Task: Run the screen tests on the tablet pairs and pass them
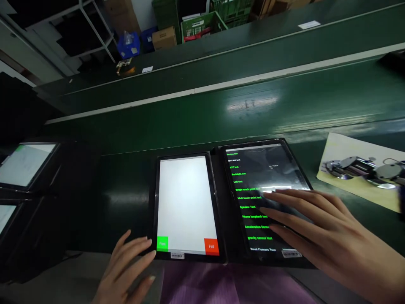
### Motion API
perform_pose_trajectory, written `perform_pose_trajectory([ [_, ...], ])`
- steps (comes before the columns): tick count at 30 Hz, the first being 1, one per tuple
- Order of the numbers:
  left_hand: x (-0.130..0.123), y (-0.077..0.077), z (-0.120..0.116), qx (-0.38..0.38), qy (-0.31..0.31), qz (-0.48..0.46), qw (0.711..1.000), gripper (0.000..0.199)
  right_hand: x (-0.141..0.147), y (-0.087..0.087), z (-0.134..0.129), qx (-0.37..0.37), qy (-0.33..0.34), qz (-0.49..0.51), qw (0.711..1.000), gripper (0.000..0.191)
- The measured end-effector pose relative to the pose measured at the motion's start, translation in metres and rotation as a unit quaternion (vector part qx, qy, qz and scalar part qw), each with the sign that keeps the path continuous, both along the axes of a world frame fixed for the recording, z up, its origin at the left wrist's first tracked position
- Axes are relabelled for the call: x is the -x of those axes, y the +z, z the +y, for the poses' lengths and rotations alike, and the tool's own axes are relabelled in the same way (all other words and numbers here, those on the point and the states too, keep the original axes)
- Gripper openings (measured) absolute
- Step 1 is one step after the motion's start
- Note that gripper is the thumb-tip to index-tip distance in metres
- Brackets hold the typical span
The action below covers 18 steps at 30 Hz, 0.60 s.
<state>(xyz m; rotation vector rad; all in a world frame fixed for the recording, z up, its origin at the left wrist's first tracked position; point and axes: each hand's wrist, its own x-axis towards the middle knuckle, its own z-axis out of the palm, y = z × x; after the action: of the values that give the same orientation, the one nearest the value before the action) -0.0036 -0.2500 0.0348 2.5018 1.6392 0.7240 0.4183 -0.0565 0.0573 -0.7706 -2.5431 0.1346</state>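
Observation:
Two black-framed tablets lie side by side on the bench in front of me. The left tablet shows a white screen with a green Pass box and a red Fail box at its bottom corners. My left hand is at its lower left corner, fingers apart and holding nothing. On the right tablet a dark screen lists tests, mostly in green letters. My right hand hovers over or touches that screen, fingers stretched out; whether the fingertips make contact I cannot tell. It covers the screen's lower right part.
At the right, a yellowish sheet carries several shiny metal parts. More tablets stand at the left edge. Behind the green bench run long rails. Green crates, a blue bin and a cardboard box stand beyond.

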Motion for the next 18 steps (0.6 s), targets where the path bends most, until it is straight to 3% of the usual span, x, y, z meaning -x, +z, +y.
perform_pose_trajectory([
  [4, -0.002, -0.014, -0.017, 0.051, 0.053, 0.098, 0.992, 0.051, -0.014, -0.009, -0.011, 0.024, -0.025, 0.019, 0.999, 0.028],
  [9, -0.001, -0.011, -0.009, 0.058, 0.132, -0.027, 0.989, 0.061, -0.014, -0.011, -0.023, 0.035, -0.009, 0.030, 0.999, 0.027],
  [15, -0.019, -0.007, 0.027, 0.046, 0.109, 0.020, 0.993, 0.049, -0.027, -0.040, -0.027, -0.002, -0.059, -0.011, 0.998, 0.063],
  [18, -0.026, -0.005, 0.033, 0.046, 0.105, 0.047, 0.992, 0.048, -0.045, -0.054, -0.017, 0.024, -0.117, 0.050, 0.992, 0.064],
])
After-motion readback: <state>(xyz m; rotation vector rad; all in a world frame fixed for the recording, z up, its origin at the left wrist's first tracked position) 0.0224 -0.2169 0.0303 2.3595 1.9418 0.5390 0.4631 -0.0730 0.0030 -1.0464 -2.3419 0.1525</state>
